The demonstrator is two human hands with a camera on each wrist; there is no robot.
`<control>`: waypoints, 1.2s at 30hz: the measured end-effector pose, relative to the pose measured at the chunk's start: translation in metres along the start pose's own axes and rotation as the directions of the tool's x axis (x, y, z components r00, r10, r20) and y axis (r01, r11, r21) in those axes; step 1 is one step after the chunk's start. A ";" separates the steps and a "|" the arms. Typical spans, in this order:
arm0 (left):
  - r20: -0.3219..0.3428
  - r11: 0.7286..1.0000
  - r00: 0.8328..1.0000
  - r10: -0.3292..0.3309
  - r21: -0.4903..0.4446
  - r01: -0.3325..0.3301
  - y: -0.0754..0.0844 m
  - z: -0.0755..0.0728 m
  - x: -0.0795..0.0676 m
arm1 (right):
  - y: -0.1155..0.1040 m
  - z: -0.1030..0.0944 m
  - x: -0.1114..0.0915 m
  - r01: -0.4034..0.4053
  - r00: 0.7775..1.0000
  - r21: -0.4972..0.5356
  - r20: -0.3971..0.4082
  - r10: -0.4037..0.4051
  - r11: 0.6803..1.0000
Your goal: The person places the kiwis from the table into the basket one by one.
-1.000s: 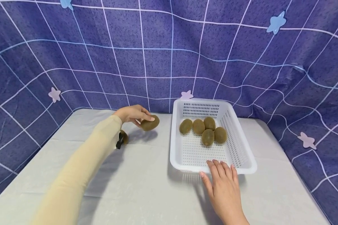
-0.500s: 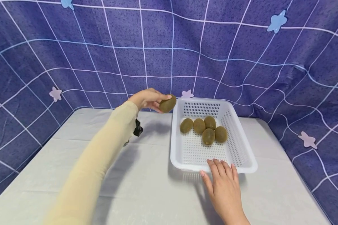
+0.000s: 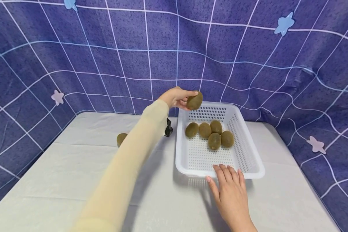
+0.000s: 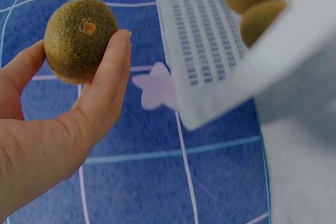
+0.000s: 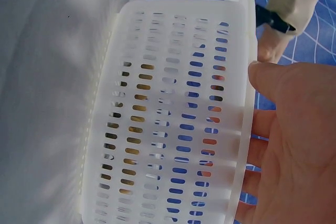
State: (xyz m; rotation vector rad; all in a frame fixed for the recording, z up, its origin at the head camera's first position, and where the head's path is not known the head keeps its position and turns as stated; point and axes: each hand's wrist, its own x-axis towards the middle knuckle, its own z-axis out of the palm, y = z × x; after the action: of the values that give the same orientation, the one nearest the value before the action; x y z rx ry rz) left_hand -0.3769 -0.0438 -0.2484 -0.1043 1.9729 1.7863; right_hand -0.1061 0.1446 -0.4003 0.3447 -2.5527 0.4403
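Observation:
In the head view, my left hand pinches a brown kiwi between thumb and fingers, over the back left corner of a white perforated plastic basket. The left wrist view shows that kiwi with its stem end facing the camera, beside the basket wall. Several kiwis lie grouped inside the basket. My right hand grips the basket's near rim. From the right wrist view, its thumb lies at the rim, and its fingers reach over to the inside, showing through the slots.
Another kiwi rests on the white-covered table at the left, partly behind the left sleeve. A black wrist device hangs under the left wrist. A blue-purple grid curtain with star shapes stands around the table.
My left hand has lifted the kiwi and carried it right, from over the table to the basket's back left corner. The kiwi on the table shows again beside the sleeve. My right hand stays put.

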 end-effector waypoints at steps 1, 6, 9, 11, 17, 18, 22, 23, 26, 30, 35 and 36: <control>0.002 1.000 1.000 0.001 -0.013 -0.001 0.000 0.004 0.002 | 0.000 0.000 0.000 0.000 1.000 -0.001 0.000 0.000 1.000; 0.018 0.998 1.000 -0.011 -0.055 0.012 -0.003 0.026 0.012 | 0.000 0.000 0.000 -0.003 1.000 -0.002 0.001 0.003 1.000; 0.034 0.998 0.999 -0.025 -0.057 0.027 -0.007 0.037 0.016 | 0.000 0.000 -0.001 -0.002 1.000 0.000 0.001 0.002 1.000; 0.057 0.997 0.998 -0.037 -0.061 0.040 -0.009 0.045 0.018 | 0.000 0.000 -0.001 -0.001 1.000 -0.001 -0.001 0.001 1.000; 0.131 0.996 0.988 -0.086 0.040 0.081 -0.018 0.068 0.026 | 0.000 0.000 0.000 0.006 1.000 0.002 -0.017 -0.006 1.000; 0.143 0.995 0.985 -0.097 0.054 0.090 -0.020 0.072 0.028 | 0.000 0.001 0.000 0.007 1.000 0.003 -0.021 -0.007 1.000; 0.195 0.987 0.969 -0.148 0.083 0.134 -0.025 0.087 0.032 | 0.000 0.001 0.000 0.014 0.999 0.004 -0.039 -0.014 1.000; 0.211 0.985 0.964 -0.165 0.092 0.148 -0.027 0.091 0.032 | 0.000 0.002 0.000 0.015 0.999 0.005 -0.040 -0.015 1.000; 0.246 0.978 0.948 -0.203 0.108 0.181 -0.031 0.102 0.033 | 0.001 0.001 0.000 0.015 0.999 0.005 -0.043 -0.015 1.000; 0.284 0.972 0.934 -0.219 0.146 0.183 -0.038 0.113 0.032 | 0.001 0.001 0.000 0.013 0.999 0.008 -0.042 -0.013 1.000; 0.301 0.958 0.925 -0.232 0.237 0.164 -0.047 0.124 0.030 | 0.001 0.001 0.000 0.019 0.999 0.006 -0.041 -0.018 1.000; 0.301 0.954 0.922 -0.242 0.248 0.169 -0.049 0.126 0.029 | 0.001 0.001 0.000 0.020 0.999 0.005 -0.041 -0.020 1.000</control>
State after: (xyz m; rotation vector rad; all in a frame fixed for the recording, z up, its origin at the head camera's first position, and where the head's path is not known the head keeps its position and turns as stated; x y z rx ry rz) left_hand -0.3486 0.0767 -0.3097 0.0534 1.8246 1.3451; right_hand -0.1072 0.1446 -0.4014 0.3597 -2.5066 0.4428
